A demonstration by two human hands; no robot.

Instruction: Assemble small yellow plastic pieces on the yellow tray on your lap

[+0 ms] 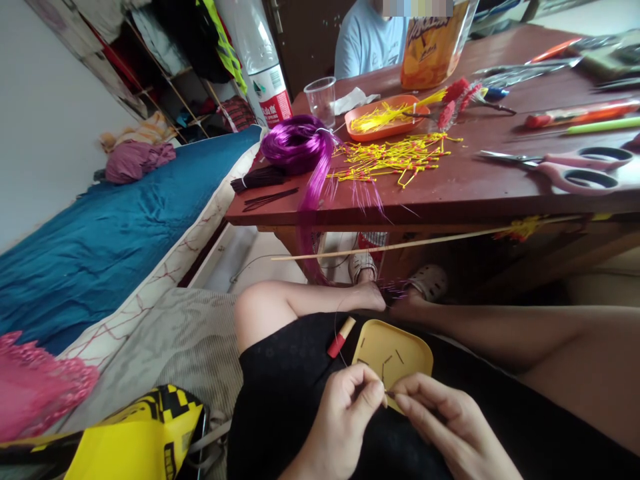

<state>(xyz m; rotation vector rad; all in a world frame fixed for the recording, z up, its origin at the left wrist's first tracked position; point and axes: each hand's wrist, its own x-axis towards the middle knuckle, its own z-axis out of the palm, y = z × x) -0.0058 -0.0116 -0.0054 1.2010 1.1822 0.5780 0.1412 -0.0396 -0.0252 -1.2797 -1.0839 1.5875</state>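
My left hand (347, 407) and my right hand (440, 410) meet fingertip to fingertip over the near edge of a yellow tray (423, 347) on my lap. Both are closed in a pinch. A small dark piece (389, 393) shows at the tips of my right fingers; what my left fingers grip is too small to make out. Short thin brown pieces (387, 360) lie in the tray. Left of the tray, on black cloth, rests a small red-and-tan cylinder (342, 337), with a fine thread curving past it toward my left hand.
On the red-brown table (450, 193) lie purple fibre (295, 143), yellow red-tipped stems (395, 159), an orange dish (360, 133) and pink scissors (575, 167). A thin stick (380, 248) runs below its edge. Across sits a person (367, 43). A bed (115, 193) stands left.
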